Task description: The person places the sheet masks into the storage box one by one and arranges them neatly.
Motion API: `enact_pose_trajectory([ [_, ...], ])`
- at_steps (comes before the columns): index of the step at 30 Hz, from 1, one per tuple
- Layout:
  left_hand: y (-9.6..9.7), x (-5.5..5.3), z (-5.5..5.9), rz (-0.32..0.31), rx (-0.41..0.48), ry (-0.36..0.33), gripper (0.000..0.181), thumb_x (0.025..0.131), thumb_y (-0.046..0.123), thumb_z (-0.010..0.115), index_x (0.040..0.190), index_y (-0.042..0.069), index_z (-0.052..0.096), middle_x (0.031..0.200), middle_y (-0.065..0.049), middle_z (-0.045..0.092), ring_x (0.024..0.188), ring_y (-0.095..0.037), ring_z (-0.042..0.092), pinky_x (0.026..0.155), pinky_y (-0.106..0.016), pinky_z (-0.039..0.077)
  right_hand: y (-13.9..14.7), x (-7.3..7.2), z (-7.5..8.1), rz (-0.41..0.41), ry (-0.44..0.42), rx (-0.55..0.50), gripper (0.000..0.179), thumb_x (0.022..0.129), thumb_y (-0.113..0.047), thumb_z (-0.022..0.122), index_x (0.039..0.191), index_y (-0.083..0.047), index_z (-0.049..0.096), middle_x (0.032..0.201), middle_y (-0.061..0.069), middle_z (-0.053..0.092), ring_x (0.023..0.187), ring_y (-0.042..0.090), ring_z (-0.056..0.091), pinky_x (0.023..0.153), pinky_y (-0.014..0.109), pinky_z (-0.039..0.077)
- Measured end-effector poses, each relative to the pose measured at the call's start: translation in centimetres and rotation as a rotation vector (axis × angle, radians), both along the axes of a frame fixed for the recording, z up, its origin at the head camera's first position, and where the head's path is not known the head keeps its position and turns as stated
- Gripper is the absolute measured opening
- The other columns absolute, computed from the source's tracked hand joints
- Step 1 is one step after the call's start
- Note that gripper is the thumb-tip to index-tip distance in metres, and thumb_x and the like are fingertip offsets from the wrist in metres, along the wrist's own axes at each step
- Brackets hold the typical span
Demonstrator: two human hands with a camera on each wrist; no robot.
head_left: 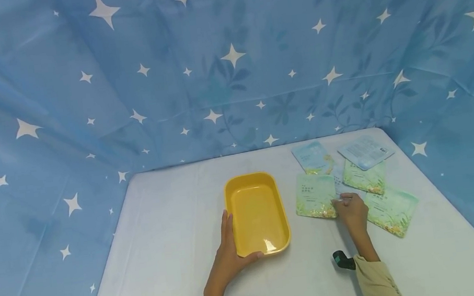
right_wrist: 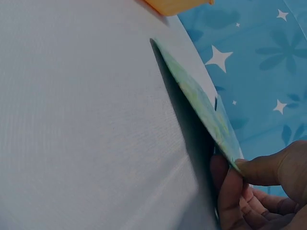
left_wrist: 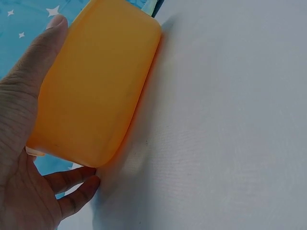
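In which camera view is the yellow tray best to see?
The head view, because there the yellow tray shows its inside and nearly its whole rim. The left wrist view gives mostly its outer surface, touched by the left hand; the right wrist view, just a small part at the top edge.

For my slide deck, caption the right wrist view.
Fingers of the right hand pinch a green packet by its edge; a yellow tray shows at top.

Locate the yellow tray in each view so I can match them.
Head: yellow tray just below and right of centre.
Left wrist: yellow tray at upper left.
Right wrist: yellow tray only partly visible, cut off by the top edge.
Shared landmark: blue star-patterned curtain.
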State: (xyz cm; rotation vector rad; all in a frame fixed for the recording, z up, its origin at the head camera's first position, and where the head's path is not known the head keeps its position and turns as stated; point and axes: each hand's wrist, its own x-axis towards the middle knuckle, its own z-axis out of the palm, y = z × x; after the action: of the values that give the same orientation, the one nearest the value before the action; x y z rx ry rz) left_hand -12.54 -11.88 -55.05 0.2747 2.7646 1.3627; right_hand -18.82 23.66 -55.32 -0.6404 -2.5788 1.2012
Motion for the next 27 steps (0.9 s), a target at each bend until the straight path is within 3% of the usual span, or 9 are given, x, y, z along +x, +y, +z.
enact_pose_trajectory([
  [4,0.0,0.1,-0.1,-0.002,-0.001,-0.007,0.126,0.067,0.062,0.081,0.158,0.026,0.001,0.163,0.017,-0.014,0.133,-0.043,0.044,0.096,-0.059,0.046,0.0,0.1,0.0,0.004,0.022,-0.014,0.033,0.089,-0.016,0.067,0.109,0.01,0.066,0.078,0.023,0.071,0.055,0.018,0.056,0.051,0.029,0.042],
  [11,0.0,0.1,-0.1,-0.005,0.003,0.006,0.126,0.068,0.063,0.08,0.158,0.026,0.002,0.165,0.008,-0.01,0.134,-0.042,0.043,0.096,-0.059,0.046,-0.1,-0.2,-0.2,-0.016,0.02,-0.043,0.032,0.091,-0.019,0.066,0.109,0.008,0.068,0.097,0.027,0.07,0.08,0.034,0.065,0.059,0.027,0.044],
  [17,-0.1,0.0,-0.2,-0.007,-0.001,0.007,0.126,0.068,0.063,0.08,0.158,0.025,0.001,0.164,0.012,-0.013,0.136,-0.042,0.042,0.097,-0.058,0.046,-0.3,-0.2,0.2,0.044,-0.007,-0.054,0.046,0.091,-0.029,0.069,0.116,0.009,0.065,0.104,0.029,0.07,0.089,0.042,0.067,0.069,0.042,0.054],
  [22,-0.1,0.1,-0.2,-0.007,0.0,0.007,0.125,0.068,0.062,0.08,0.158,0.025,0.001,0.165,0.007,-0.01,0.137,-0.042,0.041,0.098,-0.059,0.046,-0.3,-0.3,0.7,0.097,-0.111,-0.112,0.057,0.092,-0.035,0.066,0.124,0.012,0.06,0.11,0.028,0.068,0.09,0.038,0.066,0.069,0.04,0.054],
  [27,-0.1,0.0,-0.2,-0.002,-0.008,0.004,0.126,0.067,0.063,0.08,0.158,0.026,0.001,0.165,0.01,-0.011,0.137,-0.041,0.041,0.099,-0.058,0.045,0.0,-0.3,1.0,0.14,-0.182,-0.2,0.059,0.096,-0.033,0.059,0.131,0.013,0.052,0.119,0.032,0.062,0.079,0.022,0.066,0.066,0.032,0.052],
])
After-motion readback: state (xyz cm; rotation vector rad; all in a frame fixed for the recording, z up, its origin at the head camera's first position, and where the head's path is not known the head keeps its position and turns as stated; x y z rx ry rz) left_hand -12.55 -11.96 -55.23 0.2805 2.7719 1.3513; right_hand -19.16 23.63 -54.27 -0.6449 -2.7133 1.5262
